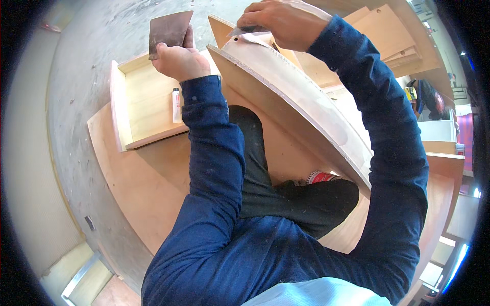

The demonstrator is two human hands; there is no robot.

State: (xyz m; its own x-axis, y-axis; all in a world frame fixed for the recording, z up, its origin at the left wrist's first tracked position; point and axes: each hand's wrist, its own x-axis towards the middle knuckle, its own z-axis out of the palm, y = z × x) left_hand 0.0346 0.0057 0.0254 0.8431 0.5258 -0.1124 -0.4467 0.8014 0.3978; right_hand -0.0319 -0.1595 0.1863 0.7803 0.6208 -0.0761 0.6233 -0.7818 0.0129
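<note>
My left hand [182,62] grips a thin, flat brown rectangular plate [171,30] by its lower part, with the fingers behind it and the thumb in front. My right hand [288,23] is closed around a thin grey scraper [250,30], whose blade touches or nearly touches the far end of a long, whitish-coated panel [306,92]. A small dark hole shows beside the blade. The panel leans on its long edge, slanting from far middle to near right, and a raw wooden strip runs along its left side. How far the blade presses cannot be made out.
A shallow wooden drawer box [148,97] with a white tube [176,104] stands left. Under my crossed legs lies a wooden board [138,188]. A red-and-white can [321,177] sits by my knee. Stacked wooden panels [388,35] and a power tool [411,94] are at right.
</note>
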